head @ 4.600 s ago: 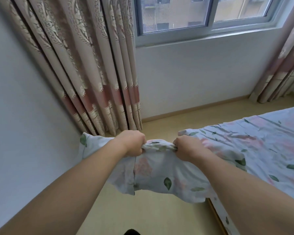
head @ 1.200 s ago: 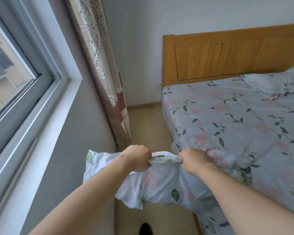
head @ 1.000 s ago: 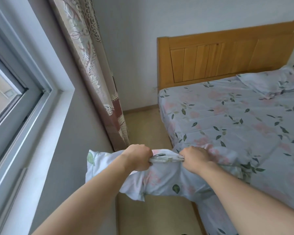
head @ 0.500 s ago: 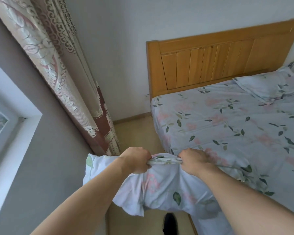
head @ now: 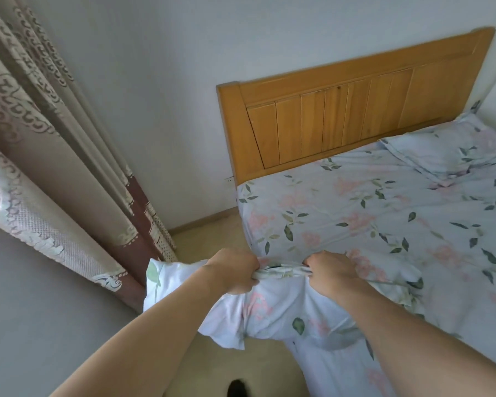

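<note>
A pale blue floral quilt (head: 272,310) hangs bunched in front of me, trailing onto the bed (head: 384,224) on the right. My left hand (head: 235,270) grips the gathered edge of the quilt with curled fingers. My right hand (head: 330,270) grips the same edge a short way to the right. A twisted band of cloth stretches between the two fists. A white corner of the quilt sticks out left of my left forearm.
The wooden headboard (head: 341,118) stands against the far wall, with a matching floral pillow (head: 447,147) at the right. Patterned curtains (head: 55,173) hang at the left. A narrow strip of floor (head: 209,239) runs between curtain and bed. A dark shoe tip (head: 238,389) shows below.
The view has swung from the window wall round to the head of the bed and moved closer. Both hands keep the same grip on the quilt edge.
</note>
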